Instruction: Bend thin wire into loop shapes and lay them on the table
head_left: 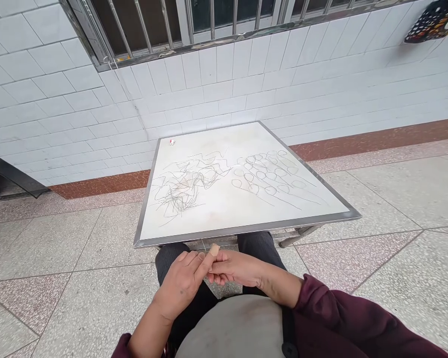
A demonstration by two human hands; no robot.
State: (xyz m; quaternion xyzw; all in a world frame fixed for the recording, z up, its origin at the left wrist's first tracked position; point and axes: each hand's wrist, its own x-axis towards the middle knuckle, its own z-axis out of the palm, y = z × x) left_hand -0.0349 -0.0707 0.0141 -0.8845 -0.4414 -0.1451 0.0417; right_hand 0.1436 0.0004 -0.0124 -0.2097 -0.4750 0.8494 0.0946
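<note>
- The left hand (184,278) and the right hand (239,268) touch each other near the white table (246,229); most fingers are bent, but I cannot tell if they grip something.
- A beige bandage (214,250) covers one left fingertip.
- On the table lie tangled wires (199,180); to their right, looped wires (261,175).

Over the feed, I saw a white tiled wall (239,89) across the top, a barred window (212,20) at upper centre, and a reddish-brown skirting (377,141) at its foot; a white table (224,138) with a grey edge (302,222) stood mid-frame, and speckled floor (414,293) spread along both sides under even light
</note>
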